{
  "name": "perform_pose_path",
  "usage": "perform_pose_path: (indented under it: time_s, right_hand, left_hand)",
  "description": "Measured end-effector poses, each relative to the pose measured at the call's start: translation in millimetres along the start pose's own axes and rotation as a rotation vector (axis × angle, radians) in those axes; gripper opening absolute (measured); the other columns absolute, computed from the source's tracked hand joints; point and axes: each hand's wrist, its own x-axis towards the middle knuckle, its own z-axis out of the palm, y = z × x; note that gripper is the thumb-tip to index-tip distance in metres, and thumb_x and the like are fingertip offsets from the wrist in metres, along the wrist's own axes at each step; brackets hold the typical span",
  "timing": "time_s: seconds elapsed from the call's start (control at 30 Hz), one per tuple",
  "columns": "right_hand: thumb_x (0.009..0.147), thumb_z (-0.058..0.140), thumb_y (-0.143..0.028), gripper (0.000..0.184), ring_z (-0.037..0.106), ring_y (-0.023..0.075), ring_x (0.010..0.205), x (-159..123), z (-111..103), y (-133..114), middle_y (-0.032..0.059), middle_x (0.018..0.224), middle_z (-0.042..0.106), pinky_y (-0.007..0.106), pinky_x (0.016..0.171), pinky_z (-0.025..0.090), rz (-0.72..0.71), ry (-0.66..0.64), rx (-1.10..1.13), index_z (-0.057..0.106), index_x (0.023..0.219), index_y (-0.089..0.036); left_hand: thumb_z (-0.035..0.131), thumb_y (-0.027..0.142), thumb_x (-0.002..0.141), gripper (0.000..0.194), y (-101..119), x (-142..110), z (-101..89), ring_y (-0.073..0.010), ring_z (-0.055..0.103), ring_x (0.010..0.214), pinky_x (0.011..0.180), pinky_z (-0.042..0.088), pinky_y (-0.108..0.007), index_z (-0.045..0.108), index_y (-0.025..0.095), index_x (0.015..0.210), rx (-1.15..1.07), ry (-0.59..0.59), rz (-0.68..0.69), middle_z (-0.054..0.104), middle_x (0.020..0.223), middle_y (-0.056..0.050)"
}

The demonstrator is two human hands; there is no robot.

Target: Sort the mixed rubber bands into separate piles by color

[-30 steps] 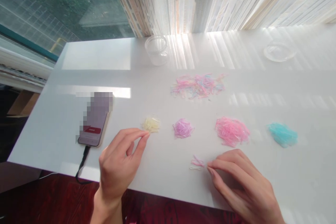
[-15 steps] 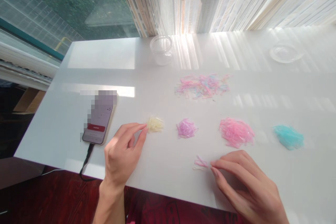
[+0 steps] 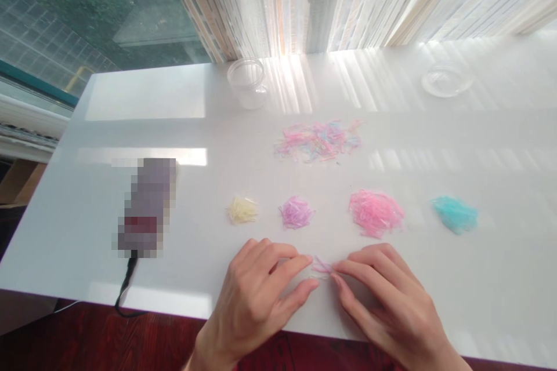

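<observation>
A few loose rubber bands (image 3: 322,266), purple, pink and pale, lie between my hands near the table's front edge. My left hand (image 3: 272,284) is at their left end, thumb and forefinger apart, with nothing seen between them. On the other side, my right hand (image 3: 383,290) pinches the right end of the purple and pink bands, low over the table. Beyond my hands sit sorted piles of thin bands: a yellow pile (image 3: 242,210), a purple pile (image 3: 296,212), a pink pile (image 3: 376,213) and a turquoise pile (image 3: 455,214). Behind them spreads a mixed-colour pile (image 3: 321,140).
A clear plastic cup (image 3: 246,84) stands at the back, and a clear round lid (image 3: 447,80) lies at the back right. At the left is a phone (image 3: 145,203) with a black cable (image 3: 126,287). The white table (image 3: 209,295) borders a window and a striped curtain (image 3: 313,6).
My left hand has left the yellow pile and come right to the loose bands, its thumb and forefinger parting. My right hand has stayed beside those bands. The view has shifted slightly.
</observation>
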Motion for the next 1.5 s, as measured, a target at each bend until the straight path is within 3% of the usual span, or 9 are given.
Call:
perform_pose_path:
  time_s: [0.17, 0.33, 0.53, 1.5]
  right_hand:
    - [0.097, 0.068, -0.008, 0.013, 0.055, 0.0199, 0.087, -3.3, 2.1, -1.2, 0.0082, 0.094, 0.065, 0.033, 0.076, 0.051, 0.009, -0.057, -0.043, 0.067, 0.110, -0.014]
    - [0.097, 0.067, -0.004, 0.013, 0.054, 0.0189, 0.085, 0.0, 2.1, -1.9, 0.0072, 0.091, 0.065, 0.032, 0.075, 0.050, 0.013, -0.045, -0.029, 0.067, 0.106, -0.014]
    - [0.096, 0.065, -0.003, 0.013, 0.053, 0.0178, 0.082, 1.1, 1.7, -1.4, 0.0063, 0.088, 0.065, 0.031, 0.072, 0.050, 0.023, -0.037, 0.001, 0.068, 0.102, -0.014]
    - [0.096, 0.068, -0.004, 0.019, 0.059, 0.0184, 0.081, 0.4, -1.4, -0.4, 0.0068, 0.089, 0.068, 0.031, 0.069, 0.055, 0.025, 0.003, 0.053, 0.067, 0.111, -0.015]
  left_hand:
    - [0.073, 0.025, 0.100, 0.018, 1.8, 2.3, 7.8, -0.0185, 0.065, 0.083, 0.077, 0.042, -0.035, 0.072, 0.017, 0.117, 0.003, -0.043, 0.022, 0.073, 0.097, -0.005]
    - [0.070, 0.016, 0.101, 0.013, 0.0, -0.2, 10.0, -0.0165, 0.064, 0.081, 0.077, 0.041, -0.033, 0.073, 0.016, 0.114, -0.030, -0.031, 0.025, 0.071, 0.093, -0.003]
    - [0.070, 0.017, 0.101, 0.021, -1.5, 0.9, 10.4, -0.0175, 0.064, 0.085, 0.078, 0.042, -0.034, 0.070, 0.014, 0.122, -0.038, -0.043, 0.014, 0.072, 0.097, -0.005]
    - [0.065, 0.012, 0.103, 0.012, 1.6, 5.5, 8.5, -0.0144, 0.058, 0.075, 0.072, 0.039, -0.033, 0.076, 0.018, 0.103, -0.105, -0.022, -0.007, 0.070, 0.087, -0.001]
